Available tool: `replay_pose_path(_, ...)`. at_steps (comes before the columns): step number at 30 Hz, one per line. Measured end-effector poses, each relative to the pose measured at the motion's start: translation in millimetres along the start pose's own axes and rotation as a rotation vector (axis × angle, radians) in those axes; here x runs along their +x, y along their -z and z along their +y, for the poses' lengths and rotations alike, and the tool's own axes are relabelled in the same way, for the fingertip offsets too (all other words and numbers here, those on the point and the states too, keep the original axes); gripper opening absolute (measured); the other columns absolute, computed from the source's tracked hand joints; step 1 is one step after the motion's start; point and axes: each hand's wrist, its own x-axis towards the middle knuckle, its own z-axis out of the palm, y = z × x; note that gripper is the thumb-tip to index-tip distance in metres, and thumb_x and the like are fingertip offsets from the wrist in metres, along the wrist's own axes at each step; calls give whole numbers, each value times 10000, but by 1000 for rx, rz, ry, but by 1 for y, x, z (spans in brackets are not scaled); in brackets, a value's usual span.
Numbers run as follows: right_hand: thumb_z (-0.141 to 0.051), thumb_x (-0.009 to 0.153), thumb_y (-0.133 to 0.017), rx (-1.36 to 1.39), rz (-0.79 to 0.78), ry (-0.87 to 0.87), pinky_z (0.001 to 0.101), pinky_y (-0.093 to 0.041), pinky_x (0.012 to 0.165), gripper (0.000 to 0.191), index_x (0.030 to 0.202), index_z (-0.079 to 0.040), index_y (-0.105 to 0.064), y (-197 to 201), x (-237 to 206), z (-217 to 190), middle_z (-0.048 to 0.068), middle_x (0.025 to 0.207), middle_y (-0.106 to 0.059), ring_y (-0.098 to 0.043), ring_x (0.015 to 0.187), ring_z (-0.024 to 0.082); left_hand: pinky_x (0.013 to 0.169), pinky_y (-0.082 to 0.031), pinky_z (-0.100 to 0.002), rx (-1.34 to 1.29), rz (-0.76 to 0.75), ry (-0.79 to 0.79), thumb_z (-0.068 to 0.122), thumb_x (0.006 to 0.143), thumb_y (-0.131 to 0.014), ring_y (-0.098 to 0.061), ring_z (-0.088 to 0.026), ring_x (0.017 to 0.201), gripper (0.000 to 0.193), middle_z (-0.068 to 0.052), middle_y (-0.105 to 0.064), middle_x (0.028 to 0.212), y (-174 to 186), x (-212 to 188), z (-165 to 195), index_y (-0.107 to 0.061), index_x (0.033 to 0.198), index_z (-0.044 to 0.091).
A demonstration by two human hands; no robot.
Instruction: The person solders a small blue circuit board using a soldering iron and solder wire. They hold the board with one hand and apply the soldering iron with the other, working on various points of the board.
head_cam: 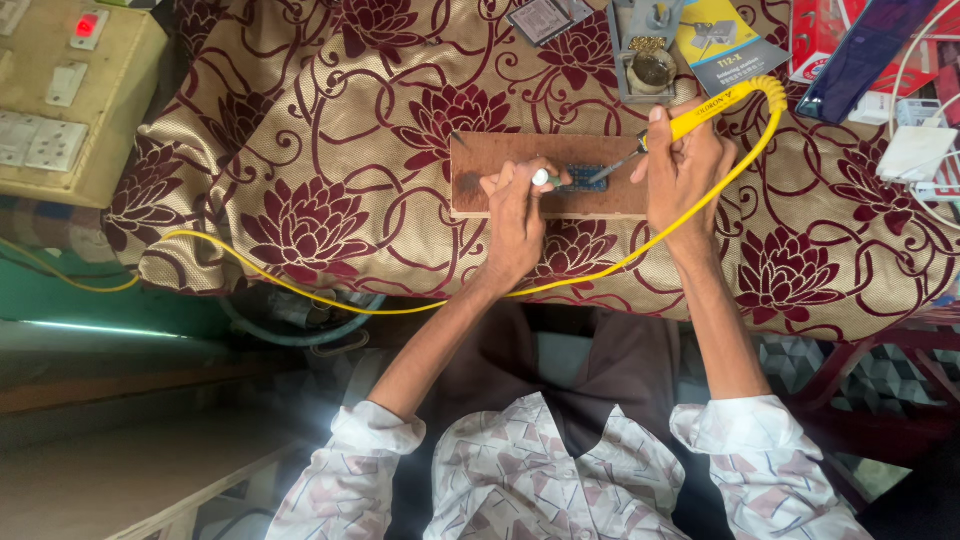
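Sleeves: 2 patterned cuffs (375, 430) pushed back near the camera; forearms reach to the cloth-covered table (300, 130)
Left hand: the left hand (515, 215) is closed around a small tool with a pale end (541, 178), probably steadying the work
Right hand: the right hand (685, 165) grips a yellow soldering iron (705, 108); tip angled down-left
Circuit board: a small blue circuit board (587, 177) lies between both grips (on a wooden board (500, 155), likely shielding the cloth)
Cord: a yellow cord (300, 290) trails toward the switchboard (60, 90)
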Motion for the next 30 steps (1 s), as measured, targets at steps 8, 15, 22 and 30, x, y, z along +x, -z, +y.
replay_pose_path(8, -110, 1132, -572, 116, -156, -16, 249, -417, 490, 188, 1011, 33, -589, 1, 21, -4, 41, 681, -566, -643, 592, 107, 896, -294, -381, -8, 4, -15, 44, 1087, -435, -565, -182, 913, 178, -16, -748, 1042, 3, 1, 2, -582, 1174, 93)
replay_pose_path(15, -137, 1142, -581, 256, -15, -74, 238, -487, 546, 174, 1085, 27, -563, -4, 2, 19, 53, 766, -593, -662, 648, 129, 902, -305, -369, -2, 1, 6, -12, 1041, -450, -596, -181, 913, 186, -33, -752, 1049, 5, 6, 11, -588, 1135, 69)
replay_pose_path(22, -252, 1157, -572, 521, 376, -135, 250, -532, 597, 303, 1268, 10, -469, 2, -38, 77, 84, 938, -602, -692, 742, 177, 892, -301, -368, -16, 27, -11, -27, 1044, -442, -626, -195, 934, 189, -39, -753, 1048, 6, 8, 12, -579, 1134, 67)
replay_pose_path(30, -296, 1152, -555, 490, 427, -238, 215, -481, 536, 356, 1320, 12, -498, 17, -20, 103, 61, 823, -591, -673, 675, 144, 853, -291, -368, 26, 31, -8, -28, 1031, -426, -610, -176, 893, 227, -26, -771, 1029, -1, 6, -1, -593, 1143, 77)
